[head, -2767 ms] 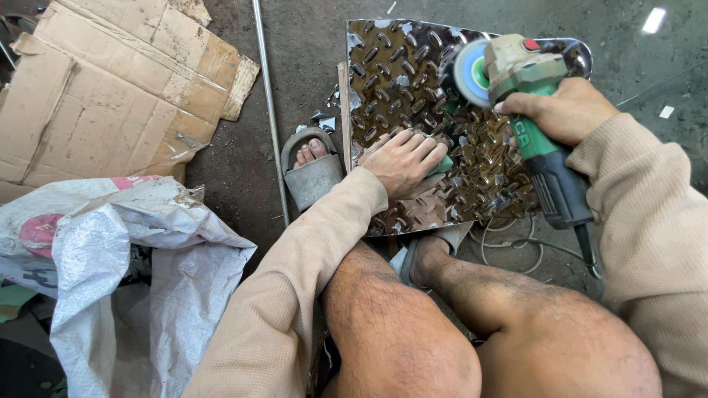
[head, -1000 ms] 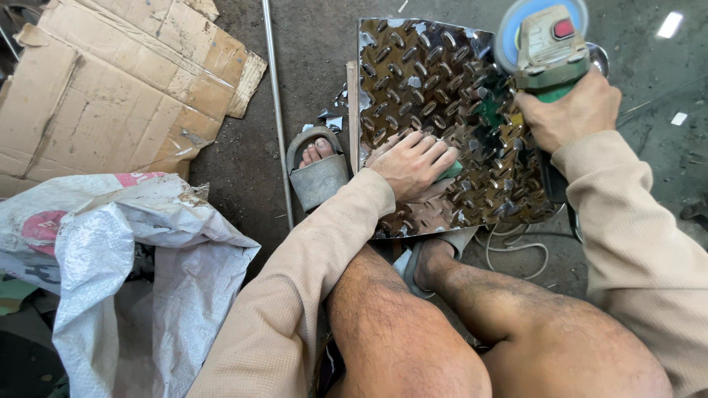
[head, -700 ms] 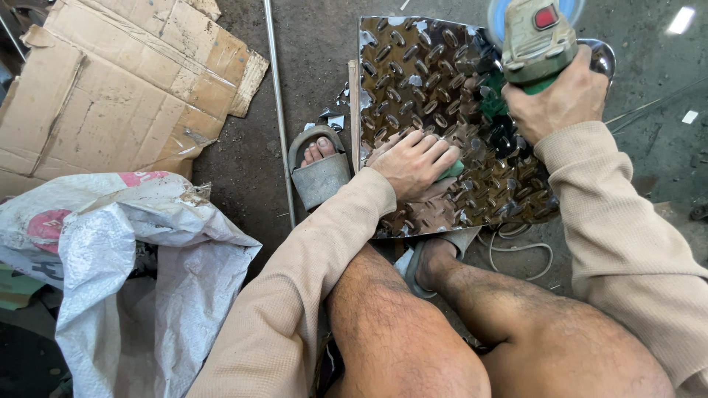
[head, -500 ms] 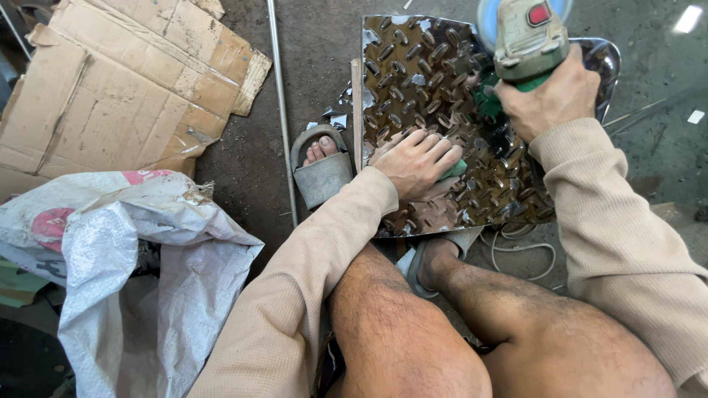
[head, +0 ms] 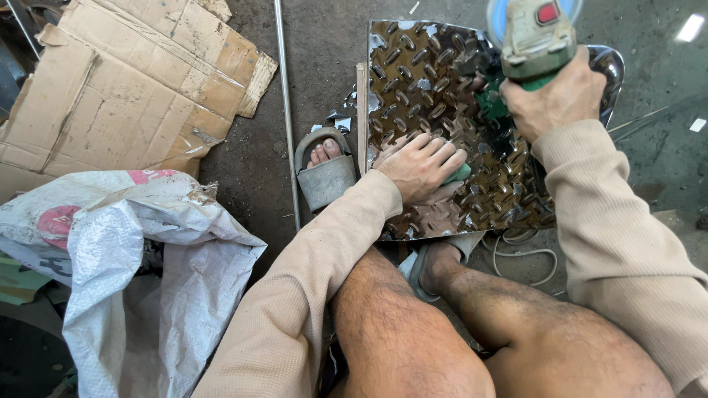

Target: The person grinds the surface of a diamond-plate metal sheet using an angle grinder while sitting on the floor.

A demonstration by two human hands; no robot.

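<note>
Worker position: seated low over the concrete floor [head: 324, 51], bare knees in the foreground, both arms in tan long sleeves.

Left hand [head: 419, 163]: laid flat, fingers spread and released, palm pressing down on the near left part of the chequer plate. A small green object [head: 459, 173] shows under the fingertips; what it is cannot be told.

Right hand [head: 554, 99]: clenched around the body of the angle grinder [head: 537, 33], wrist raised above the plate's far right part.

Angle grinder: grey-green housing with a red switch on top and a blue disc guard at its head, which is cut off by the upper frame edge. Whether the disc touches the plate cannot be told.

Chequer plate [head: 435, 81]: polished metal sheet with a raised teardrop pattern, lying flat on the floor straight ahead of the knees. A rounded corner shows at far right.

Left foot [head: 324, 171]: in a grey sandal, toes showing, just beside the plate's left edge.

Right foot [head: 436, 264]: at the plate's near edge.

Metal rod [head: 287, 110]: thin, lying on the floor left of the plate, running away from the worker.

Cable [head: 527, 254]: pale, looped on the floor below the plate's near right corner.

Cardboard [head: 125, 81]: flattened, worn sheets at upper left.

Woven sack [head: 140, 250]: white, crumpled, at lower left, near the left sleeve.
</note>
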